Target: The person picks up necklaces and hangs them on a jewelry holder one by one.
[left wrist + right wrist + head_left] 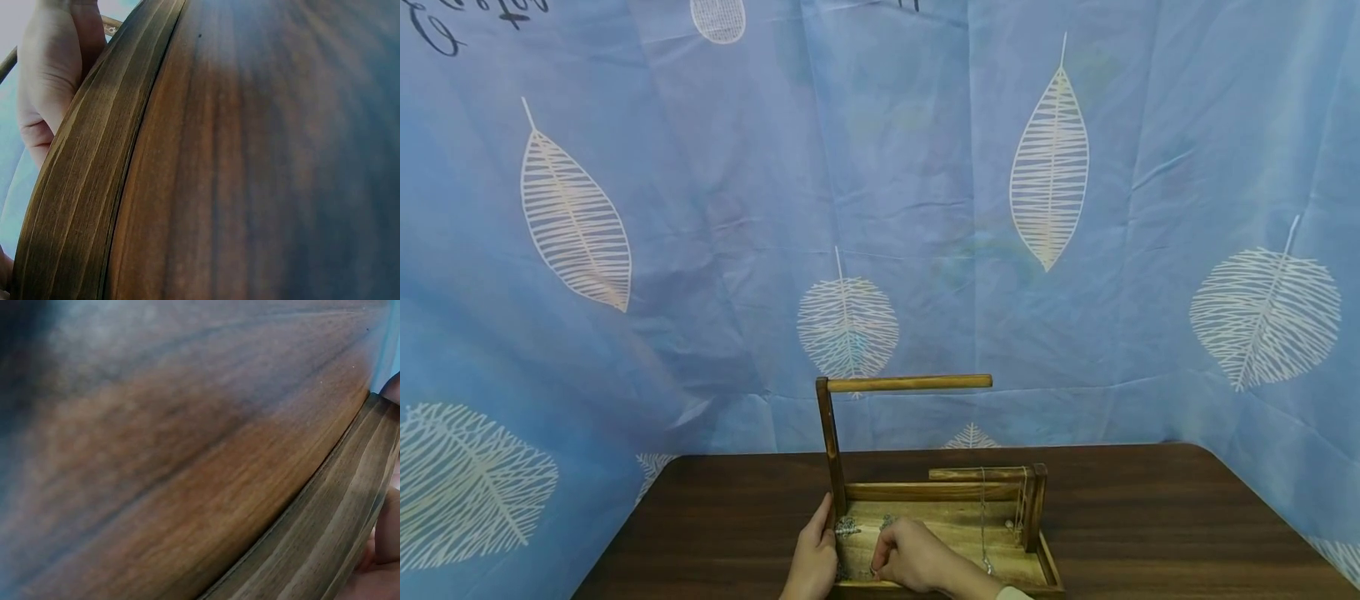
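Note:
A wooden jewelry stand (1049, 568) with a shallow tray base and two upright posts, each carrying a crossbar, stands before me. At its left end my left hand (814, 557) holds the tray's side, fingers lying up along the taller post (831, 442). My right hand (912, 554) reaches over the front edge into the tray. Its thumb and forefinger pinch together low over the tray floor, at a tiny silvery bit of chain necklace mostly hidden by the fingers. A small heap of silvery chain (846, 526) lies beside the left hand.
A thin chain necklace (983, 521) hangs from the lower crossbar (955, 474), with more strands (1021, 504) by the right post. The taller crossbar (910, 383) is bare. The dark wooden table (1150, 517) meets a blue leaf-patterned cloth (925, 317) behind.

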Available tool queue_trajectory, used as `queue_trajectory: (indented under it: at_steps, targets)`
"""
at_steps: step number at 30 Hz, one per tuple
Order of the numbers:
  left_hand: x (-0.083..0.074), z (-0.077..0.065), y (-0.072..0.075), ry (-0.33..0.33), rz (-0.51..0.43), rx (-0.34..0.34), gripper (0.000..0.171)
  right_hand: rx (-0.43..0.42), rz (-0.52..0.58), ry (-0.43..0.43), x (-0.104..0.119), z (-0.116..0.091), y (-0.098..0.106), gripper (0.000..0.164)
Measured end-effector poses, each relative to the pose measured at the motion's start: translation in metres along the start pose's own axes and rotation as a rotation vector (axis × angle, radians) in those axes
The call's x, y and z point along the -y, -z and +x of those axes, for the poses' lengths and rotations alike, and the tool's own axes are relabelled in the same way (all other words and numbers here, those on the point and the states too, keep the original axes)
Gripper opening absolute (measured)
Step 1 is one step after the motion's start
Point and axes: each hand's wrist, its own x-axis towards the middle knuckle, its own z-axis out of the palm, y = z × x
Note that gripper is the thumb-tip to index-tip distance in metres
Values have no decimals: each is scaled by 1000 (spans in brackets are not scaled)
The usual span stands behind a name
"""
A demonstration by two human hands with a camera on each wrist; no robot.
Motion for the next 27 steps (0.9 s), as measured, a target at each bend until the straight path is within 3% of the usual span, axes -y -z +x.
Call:
queue_trajectory:
  at_steps: [8,14,20,24,27]
  targets:
    - [-2,0,0,3,-4,-5,55,36,2,-1,-1,1,3,18]
    - [-1,0,-1,19,-2,-9,56,89,-40,5,-39,17,2,21]
    - [1,1,-1,9,-13,2,56,63,0,25,-70,27,-4,15]
    - [2,1,-1,5,-17,7,56,38,12,47,-57,20,-2,11]
    - [2,1,0,4,-22,5,56,39,9,69,-33,10,3,11]
